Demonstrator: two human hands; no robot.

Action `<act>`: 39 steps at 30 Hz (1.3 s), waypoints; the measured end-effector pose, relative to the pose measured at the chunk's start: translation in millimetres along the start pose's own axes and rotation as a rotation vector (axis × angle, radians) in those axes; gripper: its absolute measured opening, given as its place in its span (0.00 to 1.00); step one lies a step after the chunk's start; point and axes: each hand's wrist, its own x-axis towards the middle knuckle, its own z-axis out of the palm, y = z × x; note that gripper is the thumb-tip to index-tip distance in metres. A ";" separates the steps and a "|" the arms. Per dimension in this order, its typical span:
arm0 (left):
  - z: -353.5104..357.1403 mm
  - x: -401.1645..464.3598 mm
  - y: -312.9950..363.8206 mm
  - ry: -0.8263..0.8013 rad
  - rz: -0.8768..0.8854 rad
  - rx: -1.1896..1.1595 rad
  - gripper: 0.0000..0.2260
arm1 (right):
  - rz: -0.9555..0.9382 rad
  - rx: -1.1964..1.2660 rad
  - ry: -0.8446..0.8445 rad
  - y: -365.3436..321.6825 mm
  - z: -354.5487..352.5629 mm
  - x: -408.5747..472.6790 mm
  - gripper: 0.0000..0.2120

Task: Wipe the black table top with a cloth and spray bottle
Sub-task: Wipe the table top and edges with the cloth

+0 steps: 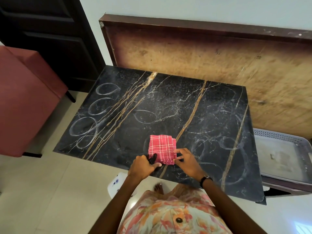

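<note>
Head view, lower centre: both forearms reach forward. Left hand (pixel 143 166) is curled at the near-left corner of the folded cloth (pixel 162 148), grip unclear; right hand (pixel 187 162), fingers bent, pinches its right edge. Red-and-white checked woven cloth lies square on the black gold-veined marble table top (pixel 168 102).

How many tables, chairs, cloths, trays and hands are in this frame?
Table: 1
Chair: 1
Cloth: 1
Tray: 1
Hands: 2 (left hand, right hand)
Total: 6
</note>
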 end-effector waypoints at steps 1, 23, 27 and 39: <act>-1.2 0.7 2.5 0.006 -0.004 0.001 0.24 | -0.003 -0.001 -0.004 -0.6 0.3 -0.2 0.16; -21.1 13.1 23.7 0.008 0.079 -0.249 0.18 | 0.005 -0.201 -0.110 -30.7 -20.3 76.7 0.30; -34.2 -1.9 11.0 0.147 0.084 -0.426 0.15 | 0.051 -0.263 -0.193 -37.0 -13.8 96.7 0.32; -111.1 -8.4 -63.6 0.302 0.040 -0.567 0.18 | 0.228 0.088 -0.535 -72.8 -34.0 101.7 0.15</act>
